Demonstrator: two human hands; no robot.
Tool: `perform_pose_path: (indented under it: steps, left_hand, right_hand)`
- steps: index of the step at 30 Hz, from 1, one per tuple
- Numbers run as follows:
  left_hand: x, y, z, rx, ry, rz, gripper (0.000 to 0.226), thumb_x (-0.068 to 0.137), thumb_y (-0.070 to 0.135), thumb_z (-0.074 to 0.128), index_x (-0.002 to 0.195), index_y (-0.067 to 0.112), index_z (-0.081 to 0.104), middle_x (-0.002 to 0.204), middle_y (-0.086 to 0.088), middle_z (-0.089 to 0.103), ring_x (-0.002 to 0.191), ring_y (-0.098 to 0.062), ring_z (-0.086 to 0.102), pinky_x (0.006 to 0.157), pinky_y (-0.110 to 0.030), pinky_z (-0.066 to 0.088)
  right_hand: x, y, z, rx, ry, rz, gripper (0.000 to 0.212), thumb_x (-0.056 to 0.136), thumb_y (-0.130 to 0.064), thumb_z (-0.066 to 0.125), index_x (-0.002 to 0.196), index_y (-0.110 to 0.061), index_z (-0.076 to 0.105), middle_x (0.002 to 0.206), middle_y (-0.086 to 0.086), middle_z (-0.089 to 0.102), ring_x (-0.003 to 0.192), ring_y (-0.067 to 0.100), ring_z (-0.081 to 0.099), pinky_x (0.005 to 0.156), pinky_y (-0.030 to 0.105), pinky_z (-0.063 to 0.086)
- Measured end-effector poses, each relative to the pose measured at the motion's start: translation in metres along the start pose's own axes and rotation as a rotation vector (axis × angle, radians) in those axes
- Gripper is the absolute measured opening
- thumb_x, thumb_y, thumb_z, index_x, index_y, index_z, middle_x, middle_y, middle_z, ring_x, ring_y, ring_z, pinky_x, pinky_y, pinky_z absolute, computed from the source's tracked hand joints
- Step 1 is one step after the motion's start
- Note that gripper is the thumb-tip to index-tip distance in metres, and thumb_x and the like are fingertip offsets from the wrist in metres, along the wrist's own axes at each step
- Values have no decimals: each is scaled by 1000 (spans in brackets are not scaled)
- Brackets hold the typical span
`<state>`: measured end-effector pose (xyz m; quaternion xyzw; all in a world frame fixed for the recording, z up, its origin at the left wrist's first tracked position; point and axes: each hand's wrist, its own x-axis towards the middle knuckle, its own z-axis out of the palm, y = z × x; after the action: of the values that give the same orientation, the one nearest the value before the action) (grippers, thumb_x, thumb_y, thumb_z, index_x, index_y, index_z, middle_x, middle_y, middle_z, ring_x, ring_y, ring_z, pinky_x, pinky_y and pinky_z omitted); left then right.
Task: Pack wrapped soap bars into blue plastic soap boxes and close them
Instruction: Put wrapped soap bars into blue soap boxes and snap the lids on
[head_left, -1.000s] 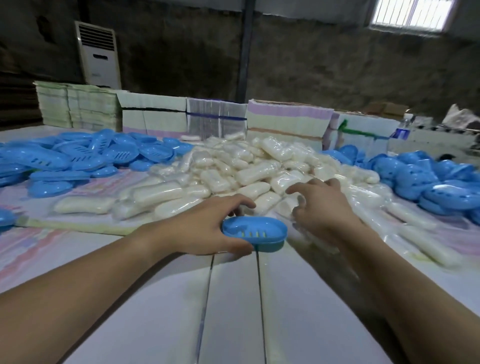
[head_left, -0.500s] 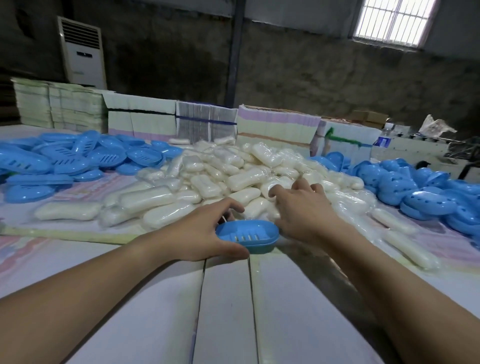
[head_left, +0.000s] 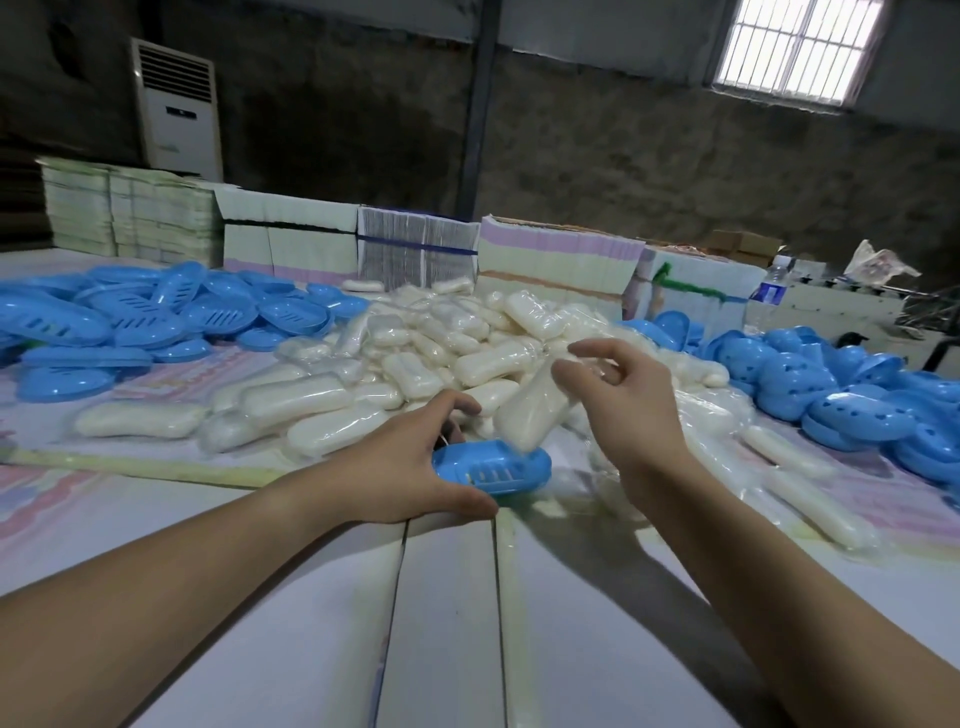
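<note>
Head-worn camera looks forward and down; hands close below.

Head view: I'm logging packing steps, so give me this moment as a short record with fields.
left hand: left hand grips the blue soap box on the white table
right hand: right hand pinches the wrapper end of a wrapped soap bar
bar position: hanging tilted, lower end over the box, not yet seated
box state: open, slotted base showing
supply: soap pile beyond the hands; blue box parts at left and right
</note>
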<state>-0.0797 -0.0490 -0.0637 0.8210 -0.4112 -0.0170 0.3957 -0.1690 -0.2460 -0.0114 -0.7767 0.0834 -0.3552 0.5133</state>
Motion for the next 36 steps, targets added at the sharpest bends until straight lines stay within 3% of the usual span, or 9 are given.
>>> perform_pose_path:
  steps: [2, 8, 11, 14, 18, 23, 25, 30, 36]
  left_hand:
    - [0, -1, 1, -9, 16, 2, 87, 50, 68, 83, 123, 57, 38, 103, 15, 58, 93, 5, 56, 80, -22, 51]
    - [1, -3, 0, 17, 28, 14, 86, 49, 69, 83, 121, 60, 38, 103, 16, 59, 94, 7, 55, 80, -19, 49]
    - [1, -3, 1, 22, 37, 11, 85, 48, 69, 82, 120, 59, 38, 102, 15, 59, 93, 6, 56, 80, -20, 50]
    - [1, -3, 1, 26, 37, 14, 83, 47, 70, 80, 117, 61, 38, 101, 15, 59, 92, 6, 56, 77, -19, 48]
    - [1, -3, 0, 26, 30, 20, 80, 48, 71, 80, 116, 62, 37, 102, 17, 58, 93, 5, 56, 78, -20, 50]
    - [1, -4, -1, 28, 27, 31, 79, 50, 70, 80, 116, 62, 38, 104, 18, 58, 95, 4, 57, 78, -17, 51]
    - [1, -4, -2, 20, 23, 43, 79, 51, 69, 80, 118, 61, 39, 104, 19, 59, 98, 7, 55, 76, -12, 50]
    - [0, -5, -2, -13, 13, 72, 77, 53, 65, 82, 120, 56, 44, 107, 23, 60, 102, 7, 56, 79, -8, 48]
    - [0, -8, -3, -16, 0, 70, 79, 46, 71, 79, 116, 62, 44, 108, 23, 62, 101, 9, 56, 74, -6, 47]
  right_hand:
    - [-4, 6, 9, -79, -24, 64, 18, 78, -33, 76, 94, -29, 68, 89, -7, 69, 84, 3, 64, 65, 16, 46]
    - [-4, 12, 14, -488, -167, 52, 18, 73, -37, 70, 72, -19, 67, 64, -8, 65, 65, 5, 59, 56, 24, 44]
    - [-4, 12, 14, -500, -246, 48, 28, 74, -32, 69, 58, -10, 64, 44, -7, 51, 45, 4, 47, 40, 14, 32]
    - [-5, 13, 13, -492, -281, 49, 29, 74, -29, 67, 63, -2, 64, 45, -6, 41, 42, 7, 35, 38, 16, 28]
    - [-4, 9, 9, -463, -304, 3, 9, 77, -28, 68, 76, -21, 74, 68, -12, 69, 66, 2, 61, 53, 12, 42]
    - [-2, 7, 4, -448, -409, 7, 12, 79, -25, 66, 78, -25, 77, 81, -7, 74, 82, 11, 67, 78, 32, 54]
    - [-2, 8, 4, -430, -390, -21, 12, 80, -23, 66, 78, -25, 77, 80, -5, 74, 81, 12, 66, 78, 32, 54]
    - [4, 13, -3, -355, -223, -62, 18, 80, -18, 67, 71, -32, 74, 72, -20, 71, 75, -2, 63, 68, 13, 47]
    - [35, 25, -38, -324, 33, -26, 15, 82, -20, 63, 84, -30, 74, 81, -13, 72, 80, 6, 64, 76, 29, 52]
